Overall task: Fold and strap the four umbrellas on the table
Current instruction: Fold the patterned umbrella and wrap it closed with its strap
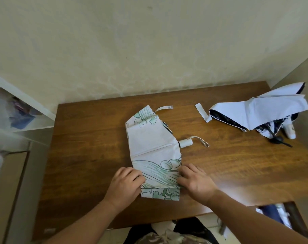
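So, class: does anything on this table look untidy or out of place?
Yes. The lilac umbrella at the far right corner sprawls unfolded, its strap loose and its canopy overhanging the table edge. The green-printed umbrella is only half folded.

Bare forearms, no sleeves in view; camouflage-patterned top (169, 237) and dark shorts (193, 226) below.

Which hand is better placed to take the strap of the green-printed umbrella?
Probably the right hand: the strap lies at the far right edge of the green-printed umbrella, nearer that side.
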### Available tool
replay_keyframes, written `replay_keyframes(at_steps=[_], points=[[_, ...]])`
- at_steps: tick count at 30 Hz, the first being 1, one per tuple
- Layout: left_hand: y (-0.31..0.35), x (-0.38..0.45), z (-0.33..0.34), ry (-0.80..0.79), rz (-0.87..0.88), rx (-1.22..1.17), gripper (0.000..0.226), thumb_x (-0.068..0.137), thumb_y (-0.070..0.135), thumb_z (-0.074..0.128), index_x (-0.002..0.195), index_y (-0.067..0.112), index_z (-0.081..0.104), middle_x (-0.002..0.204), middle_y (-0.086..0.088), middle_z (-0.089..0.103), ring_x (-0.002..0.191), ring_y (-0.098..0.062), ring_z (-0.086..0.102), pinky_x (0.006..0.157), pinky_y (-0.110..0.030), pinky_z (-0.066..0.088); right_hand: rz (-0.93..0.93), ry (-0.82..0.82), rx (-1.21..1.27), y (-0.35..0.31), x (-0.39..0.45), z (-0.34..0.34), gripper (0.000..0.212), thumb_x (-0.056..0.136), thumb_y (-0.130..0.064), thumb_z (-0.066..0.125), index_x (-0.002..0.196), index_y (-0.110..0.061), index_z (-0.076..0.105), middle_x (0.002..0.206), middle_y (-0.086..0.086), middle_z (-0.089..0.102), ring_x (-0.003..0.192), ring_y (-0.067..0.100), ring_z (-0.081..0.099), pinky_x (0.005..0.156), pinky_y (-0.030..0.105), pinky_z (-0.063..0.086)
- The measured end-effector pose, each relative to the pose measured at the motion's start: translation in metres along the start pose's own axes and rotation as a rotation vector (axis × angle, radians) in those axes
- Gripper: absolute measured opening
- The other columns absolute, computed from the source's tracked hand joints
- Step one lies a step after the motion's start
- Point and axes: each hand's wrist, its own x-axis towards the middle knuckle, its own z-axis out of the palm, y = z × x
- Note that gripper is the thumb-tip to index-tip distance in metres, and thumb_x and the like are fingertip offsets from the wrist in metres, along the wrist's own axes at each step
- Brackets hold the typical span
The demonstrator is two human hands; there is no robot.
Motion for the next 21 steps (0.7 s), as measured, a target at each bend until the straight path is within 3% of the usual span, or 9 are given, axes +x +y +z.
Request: replay_keyframes(at_steps=[4, 8, 11, 13, 16, 19, 21], points=[[-0.002, -0.004, 0.0, -0.004, -0.004, -0.024, 0.014, 0.08, 0.031, 0.081, 0.088, 0.032, 0.069, 0.101, 0.01, 0.06, 0.098, -0.017, 0.06, 0.091, -0.039, 0.052, 0.036, -0.015, 0.049, 0.002, 0.0, -0.004, 0.024, 0.081, -0.04, 0.079, 0.096, -0.026, 0.066, 0.109, -0.001, 0.057, 0.102, 0.024, 0.053, 0.076, 0.038, 0.052], [-0.007, -0.01, 0.003, -0.012, -0.049, -0.039, 0.012, 0.091, 0.043, 0.068, 0.084, 0.032, 0.068, 0.099, 0.012, 0.057, 0.095, -0.014, 0.056, 0.089, -0.038, 0.05, 0.029, -0.039, 0.049, 0.001, 0.001, -0.006, 0.027, 0.078, -0.036, 0.083, 0.097, -0.024, 0.067, 0.109, 0.0, 0.058, 0.1, 0.024, 0.051, 0.074, 0.038, 0.052], [-0.004, -0.011, 0.0, -0.071, -0.014, -0.013, 0.011, 0.085, 0.041, 0.078, 0.082, 0.033, 0.071, 0.109, 0.01, 0.06, 0.109, -0.016, 0.056, 0.097, -0.042, 0.053, -0.005, -0.045, 0.048, -0.001, 0.002, -0.003, 0.024, 0.078, -0.031, 0.083, 0.094, -0.022, 0.067, 0.11, 0.002, 0.057, 0.101, 0.026, 0.053, 0.073, 0.039, 0.053], [-0.001, -0.009, -0.003, -0.134, 0.009, 0.002, 0.009, 0.087, 0.045, 0.071, 0.085, 0.036, 0.071, 0.124, 0.01, 0.057, 0.126, -0.016, 0.05, 0.109, -0.044, 0.046, -0.026, -0.054, 0.06, -0.005, 0.002, -0.001, 0.02, 0.079, -0.029, 0.08, 0.09, -0.021, 0.066, 0.11, 0.003, 0.057, 0.102, 0.026, 0.052, 0.074, 0.041, 0.053], [0.004, 0.006, -0.008, -0.158, -0.018, -0.09, 0.027, 0.089, 0.047, 0.058, 0.111, 0.037, 0.068, 0.138, 0.01, 0.051, 0.137, -0.015, 0.042, 0.118, -0.041, 0.036, -0.07, -0.082, 0.067, -0.01, 0.0, 0.0, 0.013, 0.083, -0.031, 0.074, 0.09, -0.023, 0.067, 0.109, 0.002, 0.057, 0.103, 0.026, 0.055, 0.078, 0.04, 0.055], [0.021, 0.037, -0.005, -0.185, -0.064, -0.158, 0.044, 0.099, 0.038, 0.052, 0.143, 0.03, 0.055, 0.149, 0.008, 0.045, 0.141, -0.015, 0.039, 0.118, -0.037, 0.036, -0.109, -0.157, 0.054, -0.014, 0.0, 0.001, 0.013, 0.083, -0.033, 0.073, 0.093, -0.025, 0.068, 0.112, 0.001, 0.058, 0.108, 0.026, 0.057, 0.081, 0.04, 0.056], [0.03, 0.056, 0.002, -0.248, -0.16, -0.203, 0.049, 0.104, 0.026, 0.05, 0.153, 0.028, 0.044, 0.154, 0.007, 0.038, 0.143, -0.014, 0.036, 0.116, -0.034, 0.04, -0.105, -0.225, 0.034, -0.015, 0.002, 0.005, 0.014, 0.08, -0.032, 0.075, 0.093, -0.027, 0.07, 0.113, 0.0, 0.059, 0.11, 0.026, 0.057, 0.081, 0.041, 0.056]])
